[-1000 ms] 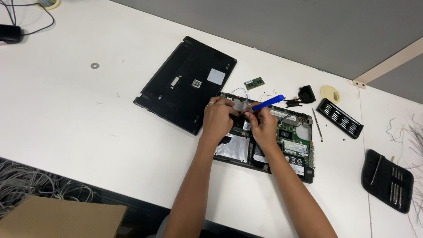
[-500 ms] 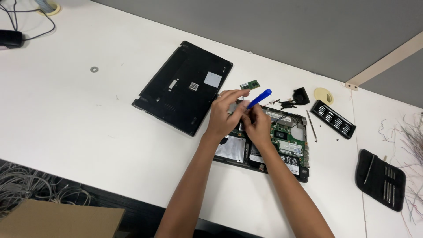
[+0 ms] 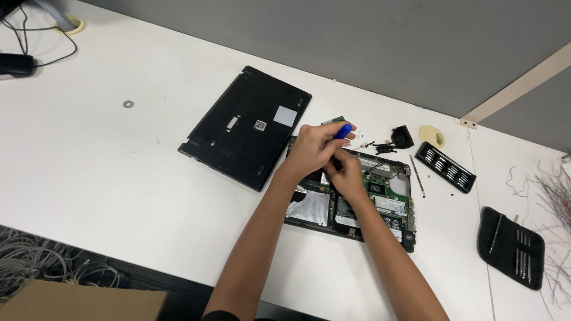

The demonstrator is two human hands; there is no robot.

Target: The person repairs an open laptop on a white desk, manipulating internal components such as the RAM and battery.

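So both hands are over the opened laptop base point(image 3: 380, 196) on the white table point(image 3: 119, 172). Left hand point(image 3: 312, 148) has its grip clamped on a blue-handled tool point(image 3: 343, 130), handle poking out past the fingers on the far side. Right hand point(image 3: 345, 175) sits just below and touching it, fingers curled down onto the board; can't really tell if that grip is pinching anything, it's hidden. The black bottom cover point(image 3: 247, 128) lies just left of the hands. Off to the right: a loose screwdriver shaft point(image 3: 417, 176), a bit holder point(image 3: 445, 167) and, further out, a black tool pouch point(image 3: 510, 248).
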